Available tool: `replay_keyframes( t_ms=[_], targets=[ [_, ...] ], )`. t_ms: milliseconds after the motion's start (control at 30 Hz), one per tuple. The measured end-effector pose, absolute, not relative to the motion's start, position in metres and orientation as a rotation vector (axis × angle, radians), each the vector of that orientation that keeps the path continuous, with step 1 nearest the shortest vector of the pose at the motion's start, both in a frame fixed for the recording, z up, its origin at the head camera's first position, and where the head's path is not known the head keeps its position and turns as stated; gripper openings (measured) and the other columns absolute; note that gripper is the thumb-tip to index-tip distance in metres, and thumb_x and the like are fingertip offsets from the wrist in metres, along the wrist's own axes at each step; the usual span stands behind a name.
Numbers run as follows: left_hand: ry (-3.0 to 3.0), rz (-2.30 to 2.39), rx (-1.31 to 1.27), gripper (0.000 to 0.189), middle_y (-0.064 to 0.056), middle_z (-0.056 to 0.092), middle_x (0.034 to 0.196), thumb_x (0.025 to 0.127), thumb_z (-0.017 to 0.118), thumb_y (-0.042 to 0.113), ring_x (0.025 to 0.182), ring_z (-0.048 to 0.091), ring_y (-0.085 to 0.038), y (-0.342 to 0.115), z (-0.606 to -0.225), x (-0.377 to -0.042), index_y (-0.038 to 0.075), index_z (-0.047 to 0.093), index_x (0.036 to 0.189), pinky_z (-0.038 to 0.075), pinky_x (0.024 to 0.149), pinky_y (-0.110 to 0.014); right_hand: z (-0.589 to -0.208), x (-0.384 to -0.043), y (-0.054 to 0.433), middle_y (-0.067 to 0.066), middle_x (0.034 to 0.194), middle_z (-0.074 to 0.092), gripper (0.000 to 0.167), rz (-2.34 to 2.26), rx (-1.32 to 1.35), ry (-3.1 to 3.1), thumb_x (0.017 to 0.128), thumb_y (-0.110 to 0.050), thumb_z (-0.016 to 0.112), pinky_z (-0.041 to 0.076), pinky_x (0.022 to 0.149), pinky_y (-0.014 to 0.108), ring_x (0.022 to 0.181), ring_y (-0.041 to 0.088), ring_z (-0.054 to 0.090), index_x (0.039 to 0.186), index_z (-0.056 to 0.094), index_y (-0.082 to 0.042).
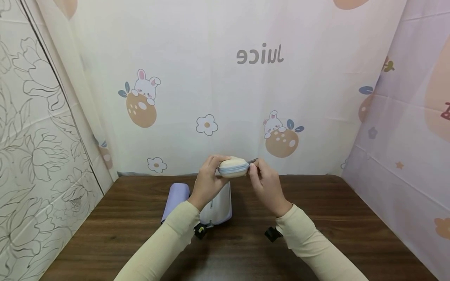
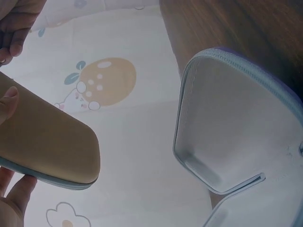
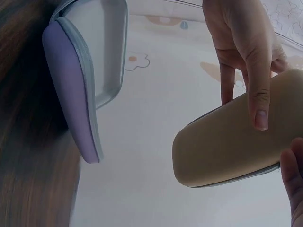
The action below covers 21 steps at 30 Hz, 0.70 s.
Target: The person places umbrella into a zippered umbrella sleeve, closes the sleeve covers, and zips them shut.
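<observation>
My left hand (image 1: 207, 179) holds a small cream zip case (image 1: 233, 164) with a pale blue zipper band, raised above the far part of the table. Its fingers lie over the top and its thumb is underneath. At the case's right end my right hand (image 1: 268, 185) pinches what looks like the zipper pull (image 1: 252, 160), mostly hidden by the fingers. The underside of the cream case (image 2: 52, 137) shows smooth and tan in the left wrist view. Below the left hand, a larger purple case (image 3: 71, 90) stands open, its pale lining (image 2: 236, 123) visible.
The dark wooden table (image 1: 316, 234) runs back to a white printed curtain (image 1: 211, 78). More patterned cloth hangs at the left (image 1: 35, 117) and right (image 1: 404, 128) sides. Black wrist-camera mounts (image 1: 272, 234) hang below the cream sleeves.
</observation>
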<state>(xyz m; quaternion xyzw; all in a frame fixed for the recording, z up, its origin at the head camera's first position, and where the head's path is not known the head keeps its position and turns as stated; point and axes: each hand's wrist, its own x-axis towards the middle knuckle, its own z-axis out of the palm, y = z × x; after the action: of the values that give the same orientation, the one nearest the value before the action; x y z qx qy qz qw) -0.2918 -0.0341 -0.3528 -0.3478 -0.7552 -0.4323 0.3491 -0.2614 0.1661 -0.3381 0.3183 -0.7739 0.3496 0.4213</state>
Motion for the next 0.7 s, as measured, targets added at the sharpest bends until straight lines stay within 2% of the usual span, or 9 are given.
replay_keyframes(
  t_ms=[700],
  targets=[
    [-1.961,-1.108,-0.886,0.053,-0.005,0.060,0.118,0.077,0.084,-0.004,0.115,0.059,-0.020,-0.0356,-0.3549,-0.2913,0.016,0.062,0.120,0.051,0.096,-0.040,-0.3439,-0.2667,0.1661,-0.004,0.073,0.053,0.021,1.012,0.729,-2.034,0.104,-0.007,0.050,0.038,0.047,0.025,0.057,0.009,0.044,0.084,0.052,-0.010]
  ],
)
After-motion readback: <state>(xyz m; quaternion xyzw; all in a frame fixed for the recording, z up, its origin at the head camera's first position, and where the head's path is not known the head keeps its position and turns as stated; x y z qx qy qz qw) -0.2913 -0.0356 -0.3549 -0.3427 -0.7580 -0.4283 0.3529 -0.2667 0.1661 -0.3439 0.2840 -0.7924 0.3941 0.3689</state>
